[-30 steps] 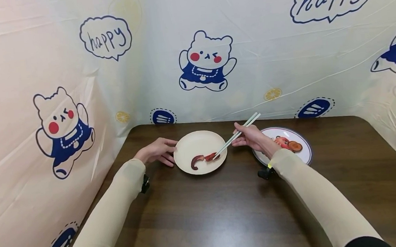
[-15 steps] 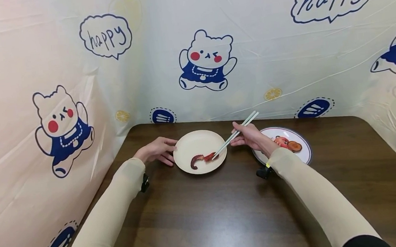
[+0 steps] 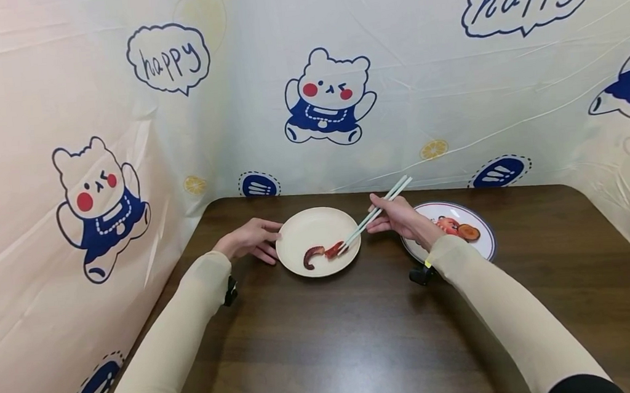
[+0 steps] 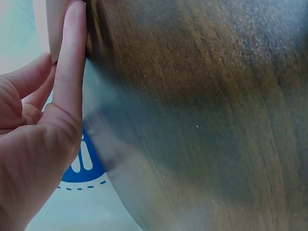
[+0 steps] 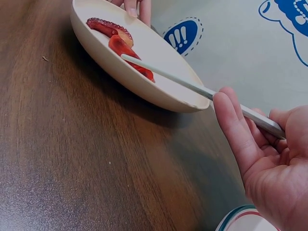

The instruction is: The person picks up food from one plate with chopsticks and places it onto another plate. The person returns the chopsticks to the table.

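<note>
A cream plate (image 3: 314, 224) sits toward the far side of the table, with a curled dark-red octopus tentacle (image 3: 312, 256) and a glossy bright-red piece (image 5: 121, 46) on it, end to end. My left hand (image 3: 252, 240) pinches the plate's left rim, as the left wrist view shows, its thumb and fingers on either side of the edge. In my right hand (image 3: 397, 216) I hold a pair of pale green chopsticks (image 3: 372, 216), slanting down over the plate's right rim. Their tips meet the red piece, which lies on the plate.
Beneath and behind my right wrist stands a white plate with a blue rim (image 3: 488, 249), partly hidden by my forearm. It bears a brown round slice (image 3: 469, 232) and reddish food (image 3: 448, 225). A printed curtain (image 3: 398, 122) hangs right behind the brown wooden table (image 3: 326, 343).
</note>
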### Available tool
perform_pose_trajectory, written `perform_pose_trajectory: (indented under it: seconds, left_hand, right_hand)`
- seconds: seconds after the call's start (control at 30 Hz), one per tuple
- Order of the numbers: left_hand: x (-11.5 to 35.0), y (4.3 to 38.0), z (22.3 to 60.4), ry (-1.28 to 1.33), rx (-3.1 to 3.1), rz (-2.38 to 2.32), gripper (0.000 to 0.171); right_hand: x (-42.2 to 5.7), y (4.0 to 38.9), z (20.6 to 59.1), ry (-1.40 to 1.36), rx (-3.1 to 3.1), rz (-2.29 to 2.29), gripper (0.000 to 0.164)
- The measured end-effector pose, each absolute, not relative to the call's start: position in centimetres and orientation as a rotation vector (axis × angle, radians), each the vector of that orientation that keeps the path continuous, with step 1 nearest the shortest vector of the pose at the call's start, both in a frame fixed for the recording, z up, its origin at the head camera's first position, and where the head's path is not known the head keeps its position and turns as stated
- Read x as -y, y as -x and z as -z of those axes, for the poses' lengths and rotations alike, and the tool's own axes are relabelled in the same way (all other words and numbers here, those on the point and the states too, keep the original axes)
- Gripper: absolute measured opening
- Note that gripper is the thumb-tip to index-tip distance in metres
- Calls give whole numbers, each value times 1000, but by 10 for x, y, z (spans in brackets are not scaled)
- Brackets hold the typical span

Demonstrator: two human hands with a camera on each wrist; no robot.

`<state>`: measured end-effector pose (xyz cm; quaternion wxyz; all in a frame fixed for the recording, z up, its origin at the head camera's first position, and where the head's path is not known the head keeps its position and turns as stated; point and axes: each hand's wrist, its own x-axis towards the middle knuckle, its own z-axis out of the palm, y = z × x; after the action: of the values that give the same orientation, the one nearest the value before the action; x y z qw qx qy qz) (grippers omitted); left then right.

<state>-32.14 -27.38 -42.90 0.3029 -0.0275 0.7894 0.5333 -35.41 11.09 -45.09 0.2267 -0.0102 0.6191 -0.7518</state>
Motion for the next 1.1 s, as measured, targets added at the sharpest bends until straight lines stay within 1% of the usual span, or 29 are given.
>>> perform_pose_trajectory:
  seconds: [0.33, 0.6, 0.9, 1.1]
  left_hand:
    - [274, 323, 430, 82, -2085, -1415, 56]
    - [274, 323, 430, 84, -2094, -1406, 56]
    - [273, 322, 430, 66, -2102, -1399, 55]
    - [274, 322, 430, 74, -2100, -1392, 56]
  right_hand:
    - [-113, 353, 453, 51, -1712, 2077, 52]
    - [-115, 353, 452, 67, -1700, 2087, 46]
    - [-119, 352, 449, 115, -1654, 2082, 51]
    - [-122, 352, 447, 135, -1605, 2079, 51]
